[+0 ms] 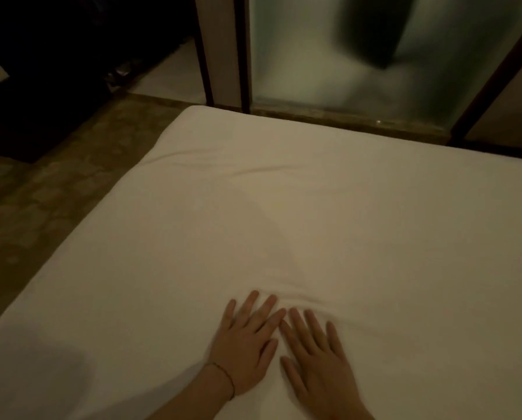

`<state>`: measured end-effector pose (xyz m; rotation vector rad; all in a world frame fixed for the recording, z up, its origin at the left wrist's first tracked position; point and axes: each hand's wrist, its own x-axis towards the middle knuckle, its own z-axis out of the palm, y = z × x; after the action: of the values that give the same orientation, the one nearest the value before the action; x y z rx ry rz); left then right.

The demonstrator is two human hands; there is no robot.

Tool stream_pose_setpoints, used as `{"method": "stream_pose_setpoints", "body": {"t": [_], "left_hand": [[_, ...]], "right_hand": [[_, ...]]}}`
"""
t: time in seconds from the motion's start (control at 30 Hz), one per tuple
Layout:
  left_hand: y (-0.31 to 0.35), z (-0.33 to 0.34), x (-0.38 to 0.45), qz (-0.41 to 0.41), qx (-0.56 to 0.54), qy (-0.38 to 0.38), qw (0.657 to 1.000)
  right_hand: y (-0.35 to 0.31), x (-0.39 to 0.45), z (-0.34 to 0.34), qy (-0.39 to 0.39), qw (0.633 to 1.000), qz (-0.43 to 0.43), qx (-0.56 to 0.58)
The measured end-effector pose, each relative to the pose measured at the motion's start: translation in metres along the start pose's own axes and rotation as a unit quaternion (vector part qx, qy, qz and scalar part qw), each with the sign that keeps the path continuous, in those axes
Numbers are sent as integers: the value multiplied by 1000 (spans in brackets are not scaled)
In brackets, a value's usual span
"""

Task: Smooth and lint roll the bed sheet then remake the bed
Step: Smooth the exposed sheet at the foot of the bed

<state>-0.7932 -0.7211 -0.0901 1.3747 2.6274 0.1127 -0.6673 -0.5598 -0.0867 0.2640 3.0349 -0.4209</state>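
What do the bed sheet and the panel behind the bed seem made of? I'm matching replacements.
Bed sheet: white woven cloth, probably cotton, matte; it creases softly ahead of the fingers. Panel: likely frosted glass, since shapes behind it blur.

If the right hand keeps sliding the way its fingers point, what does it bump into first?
Probably the small ridge of wrinkles just past the fingertips of the right hand, lying flat on the bed sheet. Beyond that the sheet looks free up to the far edge.
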Motion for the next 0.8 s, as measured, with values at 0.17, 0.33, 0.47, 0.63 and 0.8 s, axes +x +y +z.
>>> {"method": "stream_pose_setpoints", "body": {"t": [0.17, 0.33, 0.47, 0.63, 0.8], "left_hand": [[-57, -22, 105, -16, -3, -5, 1000], [-89, -33, 180, 24, 9, -10, 1000], [-109, -41, 226, 23, 1, -3, 1000], [-139, -52, 282, 10, 1, 12, 1000], [-170, -63, 339, -7, -4, 16, 1000]], "right_hand": [[24, 94, -11, 13, 1000, 17, -22], [45, 162, -24, -1, 999, 26, -41], [65, 215, -33, 0, 999, 21, -47], [94, 289, -49, 2, 999, 9, -54], [116, 360, -63, -9, 998, -3, -63]]}}
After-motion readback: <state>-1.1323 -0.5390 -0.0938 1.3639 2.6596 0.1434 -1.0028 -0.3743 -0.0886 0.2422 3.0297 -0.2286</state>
